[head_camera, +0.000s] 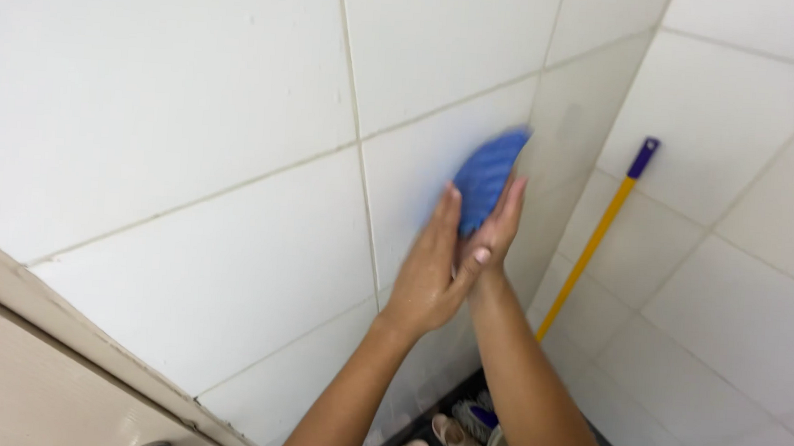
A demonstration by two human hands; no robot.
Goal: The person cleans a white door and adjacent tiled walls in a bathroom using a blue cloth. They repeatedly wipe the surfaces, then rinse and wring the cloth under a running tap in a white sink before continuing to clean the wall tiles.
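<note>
A: Nearest the lens, lower centre of frame: two forearms. State of the hands?

B: Left hand [431, 271] and right hand [498, 229] both closed around the blue scrubber [487, 183], pressed to the white wall tile [231, 240] at centre.

A: Handling?

B: Probably light, stiff, slippery when wet. Grip its lower back edge.

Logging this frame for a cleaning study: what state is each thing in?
Blue scrubber: pressed to the wall, motion-blurred.
Left hand: wet, on the scrubber.
Right hand: on the scrubber.
Tiled wall: white, grout lines visible.
Yellow pole: leaning in the corner.
Sandals: lying on the floor.
</note>
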